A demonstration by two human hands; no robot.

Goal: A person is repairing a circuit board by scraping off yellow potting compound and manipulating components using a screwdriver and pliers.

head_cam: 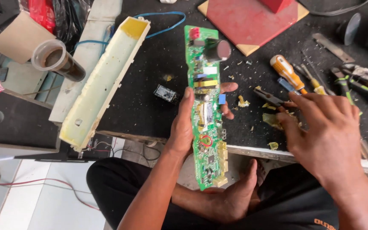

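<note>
Circuit board [205, 106], long and green, is gripped upright above the black bench [150, 106] by the left hand [188, 123]. Pliers [269, 99] are pinched by the right hand [324, 132].

I see a green board [205, 106] with a yellow coil, a cream-yellow housing [103, 81], a black surface [150, 102], a red tile [252, 21] and an orange-handled screwdriver [287, 73].
</note>
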